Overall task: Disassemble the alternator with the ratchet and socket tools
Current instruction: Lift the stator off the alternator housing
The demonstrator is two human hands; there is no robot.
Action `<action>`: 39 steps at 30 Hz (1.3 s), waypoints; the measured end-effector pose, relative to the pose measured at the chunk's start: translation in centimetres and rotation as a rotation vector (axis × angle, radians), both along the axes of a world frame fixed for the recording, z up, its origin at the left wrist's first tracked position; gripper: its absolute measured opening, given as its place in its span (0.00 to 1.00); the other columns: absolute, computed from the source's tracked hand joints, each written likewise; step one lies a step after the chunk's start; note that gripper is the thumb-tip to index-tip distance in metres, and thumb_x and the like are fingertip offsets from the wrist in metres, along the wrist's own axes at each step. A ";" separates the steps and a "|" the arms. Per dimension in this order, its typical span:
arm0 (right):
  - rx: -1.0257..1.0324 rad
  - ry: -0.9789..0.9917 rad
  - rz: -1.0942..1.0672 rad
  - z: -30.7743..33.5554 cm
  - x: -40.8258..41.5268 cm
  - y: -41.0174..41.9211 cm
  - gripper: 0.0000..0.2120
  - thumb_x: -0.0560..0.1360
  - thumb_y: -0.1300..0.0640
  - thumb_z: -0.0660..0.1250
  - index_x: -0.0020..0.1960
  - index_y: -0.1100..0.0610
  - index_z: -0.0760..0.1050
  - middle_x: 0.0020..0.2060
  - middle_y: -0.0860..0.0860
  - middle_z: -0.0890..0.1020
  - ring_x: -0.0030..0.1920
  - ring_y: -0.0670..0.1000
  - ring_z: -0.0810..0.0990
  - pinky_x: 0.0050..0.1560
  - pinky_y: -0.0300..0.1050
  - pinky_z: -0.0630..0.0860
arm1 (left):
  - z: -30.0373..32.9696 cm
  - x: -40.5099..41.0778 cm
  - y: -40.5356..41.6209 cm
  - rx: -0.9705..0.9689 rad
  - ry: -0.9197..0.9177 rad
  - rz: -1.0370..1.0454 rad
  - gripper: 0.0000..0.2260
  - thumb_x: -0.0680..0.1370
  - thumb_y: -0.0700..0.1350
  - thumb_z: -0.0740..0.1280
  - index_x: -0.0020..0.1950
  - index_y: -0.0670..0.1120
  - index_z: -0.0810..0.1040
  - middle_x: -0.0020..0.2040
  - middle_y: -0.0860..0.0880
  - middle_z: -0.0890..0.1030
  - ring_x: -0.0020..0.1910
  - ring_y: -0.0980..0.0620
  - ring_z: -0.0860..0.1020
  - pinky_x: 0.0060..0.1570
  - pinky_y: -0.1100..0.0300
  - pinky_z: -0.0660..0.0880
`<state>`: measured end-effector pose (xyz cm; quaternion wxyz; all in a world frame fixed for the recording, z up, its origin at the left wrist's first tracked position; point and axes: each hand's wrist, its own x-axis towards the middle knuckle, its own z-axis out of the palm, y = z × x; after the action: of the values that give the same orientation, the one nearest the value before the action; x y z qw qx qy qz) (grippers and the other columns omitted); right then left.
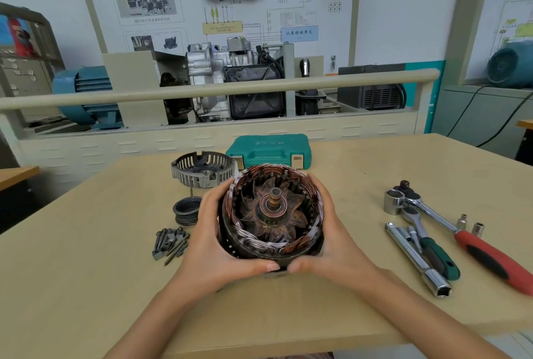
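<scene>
Over the tan worktop of a training workshop, we cradle the half-stripped alternator between both hands, its open end facing up at the head camera. Our left hand wraps the left flank and our right hand the right, fingers curled round the far side of the casing and both thumbs meeting at the near rim; each hand grips the body, holding nothing else. Copper stator windings ring the inside, and the rusty clawed rotor with its shaft stands upright in the middle.

Already off and set down behind the unit is the slotted rear cover, with a dark pulley just in front of it and a heap of bolts nearer us on the left. A shut green tool case lies at the back. Well apart on the right rest a red-handled ratchet, a green-handled ratchet, a long chrome socket and two small loose sockets.

We judge the fasteners are out and the step in hand is to part the stator from the front housing and rotor. To do it well, we would keep the shaft vertical, pull evenly on both sides rather than lever one edge, and keep fingertips off the thin copper leads, which look easy to bend. Whether the unit rests on the worktop or is lifted clear, we cannot tell.
</scene>
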<state>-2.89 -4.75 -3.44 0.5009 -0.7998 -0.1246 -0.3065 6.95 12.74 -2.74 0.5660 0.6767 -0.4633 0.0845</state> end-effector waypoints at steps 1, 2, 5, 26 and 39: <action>-0.028 -0.006 -0.010 0.1 0.1 0.0 0.51 0.57 0.34 0.75 0.71 0.33 0.47 0.69 0.32 0.62 0.71 0.40 0.62 0.67 0.32 0.61 | 0.0 -0.1 0.0 -0.006 0.005 -0.007 0.49 0.50 0.57 0.79 0.68 0.57 0.63 0.66 0.50 0.69 0.66 0.57 0.70 0.65 0.60 0.69; -0.065 -0.020 -0.028 0.2 0.2 0.0 0.52 0.56 0.34 0.75 0.70 0.31 0.46 0.68 0.30 0.61 0.70 0.38 0.62 0.66 0.29 0.60 | 0.1 -0.1 0.0 -0.012 0.011 -0.011 0.49 0.50 0.57 0.79 0.68 0.56 0.63 0.66 0.49 0.69 0.66 0.57 0.70 0.65 0.61 0.69; -0.114 -0.065 -0.049 0.2 0.4 -0.5 0.54 0.55 0.37 0.78 0.70 0.32 0.48 0.68 0.30 0.62 0.69 0.38 0.63 0.65 0.28 0.60 | 0.0 -0.1 0.0 -0.004 -0.001 0.000 0.49 0.50 0.57 0.79 0.68 0.56 0.63 0.66 0.48 0.69 0.68 0.52 0.69 0.67 0.51 0.68; -0.057 -0.077 -0.061 0.9 0.0 -0.3 0.51 0.54 0.46 0.80 0.70 0.39 0.58 0.66 0.39 0.71 0.67 0.43 0.69 0.65 0.36 0.66 | 3.1 3.1 1.1 0.547 0.081 -0.078 0.58 0.45 0.67 0.78 0.66 0.75 0.45 0.75 0.63 0.49 0.75 0.53 0.37 0.74 0.42 0.42; -0.058 0.162 -0.116 -0.2 0.5 -0.7 0.63 0.47 0.26 0.73 0.72 0.37 0.42 0.73 0.45 0.57 0.75 0.51 0.52 0.73 0.60 0.51 | 2.1 1.5 1.0 0.344 0.069 -0.134 0.53 0.52 0.60 0.80 0.70 0.68 0.54 0.69 0.65 0.64 0.74 0.53 0.59 0.72 0.42 0.56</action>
<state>-2.34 -5.50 -3.62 0.4671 -0.8421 -0.0461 -0.2656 8.46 13.71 -0.61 0.4619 0.7335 -0.4954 -0.0570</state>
